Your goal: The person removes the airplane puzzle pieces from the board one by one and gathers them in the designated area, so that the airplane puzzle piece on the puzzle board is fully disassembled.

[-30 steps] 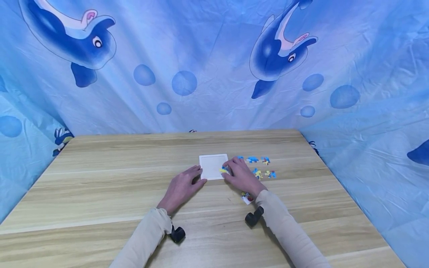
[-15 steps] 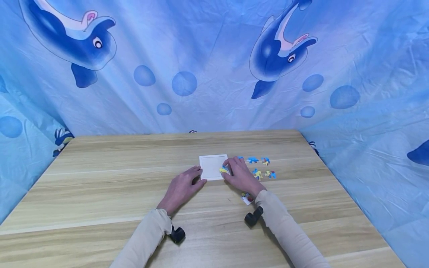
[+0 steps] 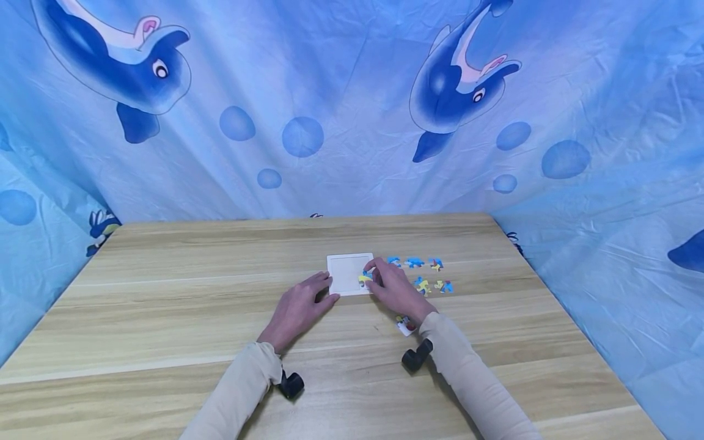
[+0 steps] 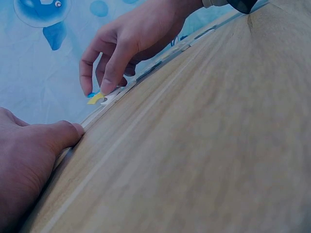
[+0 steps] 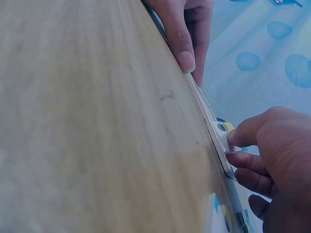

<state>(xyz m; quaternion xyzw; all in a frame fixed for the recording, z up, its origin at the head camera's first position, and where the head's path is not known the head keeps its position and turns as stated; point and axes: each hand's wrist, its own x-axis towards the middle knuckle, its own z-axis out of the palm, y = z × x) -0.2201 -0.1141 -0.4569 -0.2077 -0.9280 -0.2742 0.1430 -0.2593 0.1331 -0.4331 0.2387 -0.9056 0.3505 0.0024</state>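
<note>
A white puzzle tray (image 3: 345,276) with a raised rim lies flat on the table in the head view. My left hand (image 3: 299,308) rests at its near left corner, with fingers on the left rim and the thumb on the near edge. At the tray's right side my right hand (image 3: 397,287) pinches a yellow and blue puzzle piece (image 3: 365,278) between thumb and fingers. In the left wrist view, that piece (image 4: 97,98) is tilted and partly covered by the fingertips. Whether it touches the tray floor I cannot tell.
Several loose puzzle pieces (image 3: 415,263) lie right of the tray in two rough rows. One white-cornered piece (image 3: 406,326) sits nearer, beside the right wrist. The wooden table (image 3: 220,263) ends at a blue dolphin curtain (image 3: 352,79).
The puzzle piece has turned and shifted slightly left over the tray, and more of it shows. My right fingers have moved a little, uncovering a blue piece behind them. My left hand stays put.
</note>
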